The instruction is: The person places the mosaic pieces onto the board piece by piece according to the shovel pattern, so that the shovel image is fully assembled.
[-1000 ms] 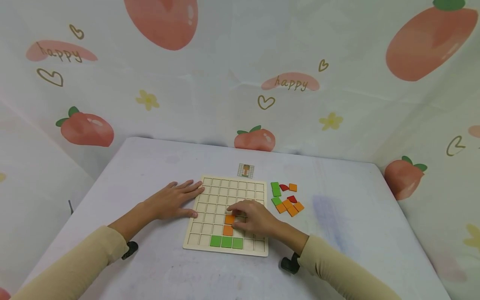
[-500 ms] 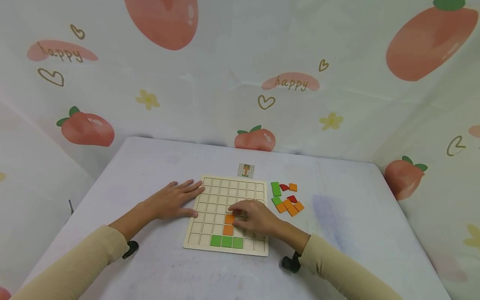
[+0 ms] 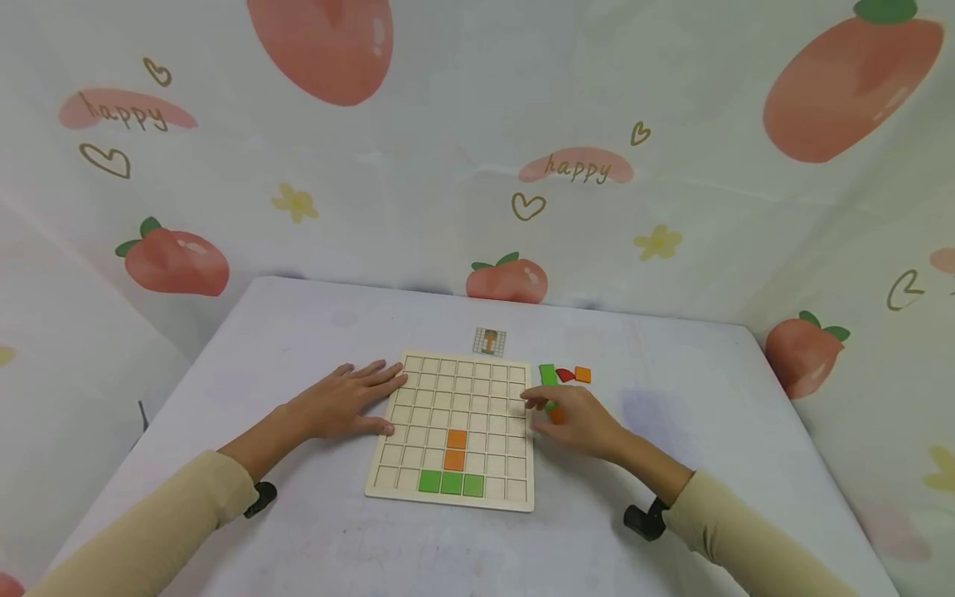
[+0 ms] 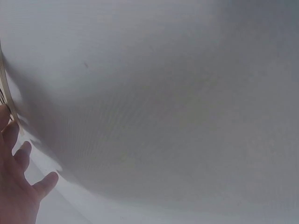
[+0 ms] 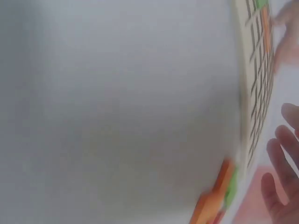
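A pale wooden grid board (image 3: 429, 395) lies on the table. My left hand (image 3: 339, 403) rests at its left edge, fingers spread and fingertips on the rim. Three green square tiles (image 3: 451, 482) sit in a row near the board's front edge. Two orange square tiles (image 3: 456, 449) stand in a column above them. Over the board's right edge hovers my right hand (image 3: 578, 421), its fingers loosely bent and nothing between them. It covers part of the loose tiles beside the board. In the right wrist view, the right hand's fingers (image 5: 278, 161) appear apart and relaxed.
Beyond the right hand lie a green tile (image 3: 548, 374), a red rounded piece (image 3: 564, 376) and an orange tile (image 3: 583, 375). A small card with a printed grid picture (image 3: 489, 341) lies behind the board. A white cloth (image 3: 701, 365) covers the table.
My right hand has moved right, off the orange tiles in the board's middle, to the loose tiles beside the board. Both orange tiles stay in their cells. My left hand has not moved.
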`<state>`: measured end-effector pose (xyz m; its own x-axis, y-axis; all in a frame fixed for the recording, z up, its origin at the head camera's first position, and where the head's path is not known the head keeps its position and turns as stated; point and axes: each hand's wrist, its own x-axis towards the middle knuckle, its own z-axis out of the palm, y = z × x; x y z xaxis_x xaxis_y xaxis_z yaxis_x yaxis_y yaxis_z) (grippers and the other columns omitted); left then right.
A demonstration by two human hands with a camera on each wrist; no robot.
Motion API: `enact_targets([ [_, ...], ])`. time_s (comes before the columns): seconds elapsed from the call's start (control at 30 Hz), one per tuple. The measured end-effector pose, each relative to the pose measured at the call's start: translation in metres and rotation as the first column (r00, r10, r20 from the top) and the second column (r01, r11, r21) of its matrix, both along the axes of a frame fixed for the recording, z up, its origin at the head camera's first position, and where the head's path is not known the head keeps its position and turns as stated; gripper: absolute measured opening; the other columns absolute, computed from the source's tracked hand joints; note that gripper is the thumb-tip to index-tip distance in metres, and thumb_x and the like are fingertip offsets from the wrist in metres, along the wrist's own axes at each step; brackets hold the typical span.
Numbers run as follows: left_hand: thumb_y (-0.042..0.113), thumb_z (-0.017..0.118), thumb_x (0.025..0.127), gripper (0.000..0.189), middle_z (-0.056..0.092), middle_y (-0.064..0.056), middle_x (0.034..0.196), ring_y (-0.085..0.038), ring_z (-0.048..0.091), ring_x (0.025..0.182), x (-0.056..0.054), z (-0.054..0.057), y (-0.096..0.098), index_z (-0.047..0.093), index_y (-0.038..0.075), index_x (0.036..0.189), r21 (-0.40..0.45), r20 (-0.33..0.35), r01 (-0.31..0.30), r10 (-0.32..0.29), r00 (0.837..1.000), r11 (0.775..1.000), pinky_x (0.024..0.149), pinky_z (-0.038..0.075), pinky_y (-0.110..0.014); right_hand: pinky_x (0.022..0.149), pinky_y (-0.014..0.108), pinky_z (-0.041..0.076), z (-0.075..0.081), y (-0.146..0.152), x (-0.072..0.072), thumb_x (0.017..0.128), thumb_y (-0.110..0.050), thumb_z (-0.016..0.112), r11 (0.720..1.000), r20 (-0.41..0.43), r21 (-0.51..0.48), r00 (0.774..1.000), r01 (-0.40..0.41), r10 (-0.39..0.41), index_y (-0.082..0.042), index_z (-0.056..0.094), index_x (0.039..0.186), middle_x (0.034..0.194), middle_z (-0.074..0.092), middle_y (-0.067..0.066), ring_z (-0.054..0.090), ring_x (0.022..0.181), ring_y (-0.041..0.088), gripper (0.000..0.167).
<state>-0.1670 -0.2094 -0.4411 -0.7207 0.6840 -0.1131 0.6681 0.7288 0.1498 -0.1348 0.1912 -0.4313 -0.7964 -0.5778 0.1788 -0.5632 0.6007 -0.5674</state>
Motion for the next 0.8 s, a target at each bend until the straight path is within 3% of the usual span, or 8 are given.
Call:
enact_targets([
  [0.33,0.068,0.050,0.092,0.086,0.029,-0.007,0.162,-0.036,0.028,0.147,0.000,-0.001,0.000,0.033,0.014,0.157,0.003,-0.002,-0.003,0.003,1.000,1.000,0.108,0.029,-0.066,0.084,0.049,0.054,0.000,0.062,-0.002,0.083,-0.006,0.080,0.988,0.023,-0.032,0.988,0.151,-0.150,-0.002,0.067,0.123,0.104,0.074,0.005,0.067,0.096,0.025,0.043],
  [0.53,0.067,0.052,0.092,0.085,0.029,-0.008,0.162,-0.036,0.029,0.147,0.001,0.001,0.001,0.034,0.014,0.157,0.002,-0.009,0.002,-0.002,1.000,1.000,0.108,0.029,-0.066,0.081,0.047,0.055,-0.008,0.083,0.001,0.081,-0.006,0.082,0.982,0.008,-0.035,0.983,0.184,-0.184,-0.001,0.065,0.126,0.114,0.072,0.009,0.066,0.098,0.025,0.048],
  [0.8,0.066,0.051,0.093,0.085,0.029,-0.007,0.162,-0.036,0.028,0.147,0.001,0.001,0.001,0.033,0.014,0.157,0.006,-0.003,0.001,-0.001,1.000,1.000,0.108,0.029,-0.066,0.083,0.037,0.054,-0.019,0.098,0.002,0.081,-0.003,0.081,0.981,0.032,-0.012,0.980,0.195,-0.195,-0.002,0.066,0.125,0.115,0.072,0.007,0.064,0.100,0.023,0.046],
])
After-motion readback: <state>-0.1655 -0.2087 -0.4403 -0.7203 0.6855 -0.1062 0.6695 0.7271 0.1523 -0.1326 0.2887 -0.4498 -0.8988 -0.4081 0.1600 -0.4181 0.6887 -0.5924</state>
